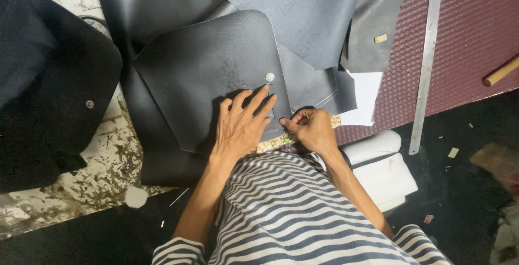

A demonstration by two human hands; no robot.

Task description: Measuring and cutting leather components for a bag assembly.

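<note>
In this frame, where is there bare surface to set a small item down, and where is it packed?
Free: the maroon textured mat right of the long metal ruler, and the paint-scuffed white board left of the black leather flap. Crowded: the centre, where the left hand and right hand press stacked leather sheets.

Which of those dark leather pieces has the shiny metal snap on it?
The rounded black flap under the left hand, its silver snap just beyond the fingertips; the grey pieces behind lack one.

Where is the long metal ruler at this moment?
In the head view the long metal ruler lies on the right side, running from the top edge downward across the maroon textured mat, right of the black leather flap.
</note>
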